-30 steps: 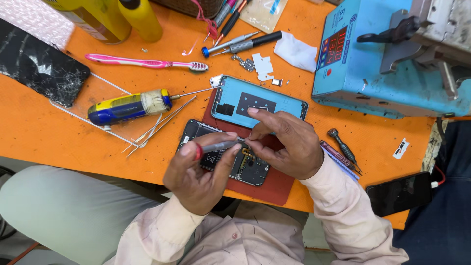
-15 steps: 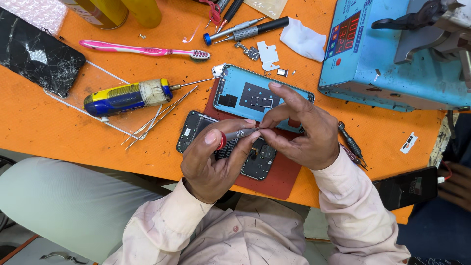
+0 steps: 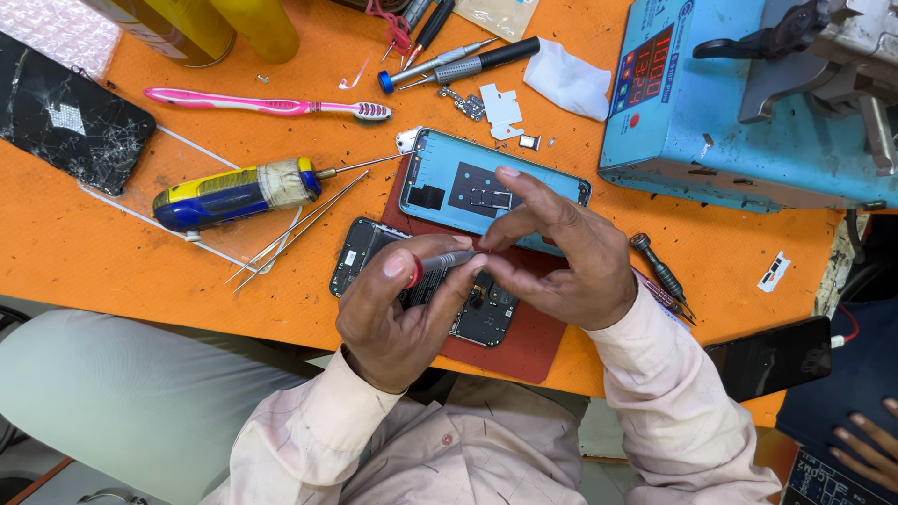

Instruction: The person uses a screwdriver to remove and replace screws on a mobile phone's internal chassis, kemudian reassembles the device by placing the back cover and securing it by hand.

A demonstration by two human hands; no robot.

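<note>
My left hand (image 3: 398,309) grips a small screwdriver (image 3: 447,261) with a red ring and grey shaft, its tip pointing right. My right hand (image 3: 561,257) pinches at that tip with thumb and forefinger; what it pinches is too small to see. Both hands hover over an opened dark phone body (image 3: 360,252) that lies on a dark red mat (image 3: 524,341). A light blue phone frame (image 3: 458,182) with a black patch rests just beyond, partly under my right fingers.
On the orange table (image 3: 140,271): a blue and yellow soldering tool (image 3: 234,192), tweezers (image 3: 290,229), a pink toothbrush (image 3: 267,103), a cracked black phone (image 3: 70,126), more screwdrivers (image 3: 458,61), a blue machine (image 3: 739,103), a black screwdriver (image 3: 659,266). Another person's hand (image 3: 865,444) at lower right.
Both hands have lifted slightly off the phone body and come together at the screwdriver tip. The view has shifted; the things on the table have stayed where they were.
</note>
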